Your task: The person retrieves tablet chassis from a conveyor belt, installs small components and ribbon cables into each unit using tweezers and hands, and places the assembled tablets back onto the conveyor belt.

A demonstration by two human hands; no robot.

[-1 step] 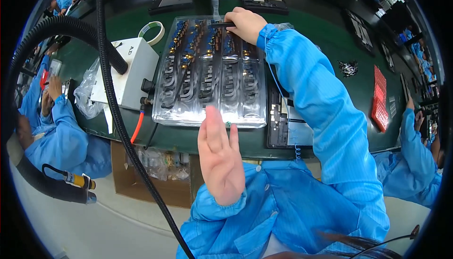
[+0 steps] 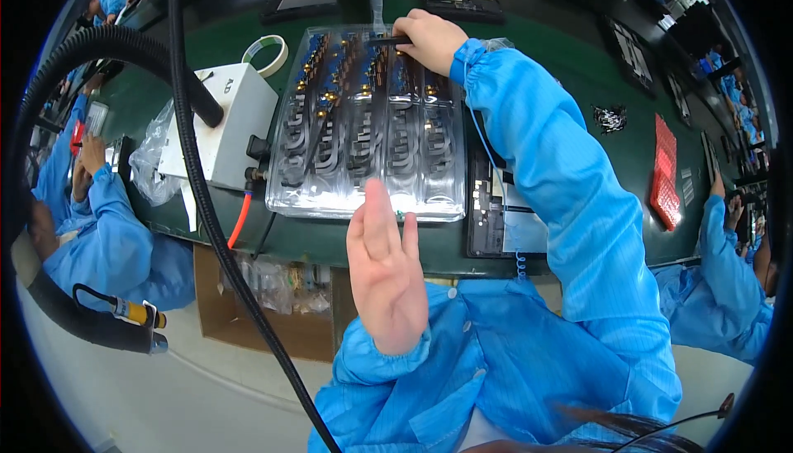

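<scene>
A clear plastic tray (image 2: 363,207) lies in front of me, its columns filled with small blue and gold circuit parts on black strips. My right hand (image 2: 429,38) is over its far right part, fingers closed on a slim black tool (image 2: 387,41) that looks like tweezers. The tool points left across the far rows; its tip is hard to make out. My left hand (image 2: 387,275) is raised before the tray's near edge, palm toward me, fingers stretched and slightly apart. A tiny green piece (image 2: 401,216) shows by its fingertips; I cannot tell whether it touches them.
Left of the tray are a white box (image 2: 239,127) with a black hose, and a tape roll (image 2: 279,65). A black device panel (image 2: 483,234) lies partly under my right sleeve. Red bubble wrap (image 2: 663,176) is farther right. Co-workers in blue sit on both sides.
My left hand has shifted very slightly toward the tray. My right hand, still gripping the black tool, has barely moved.
</scene>
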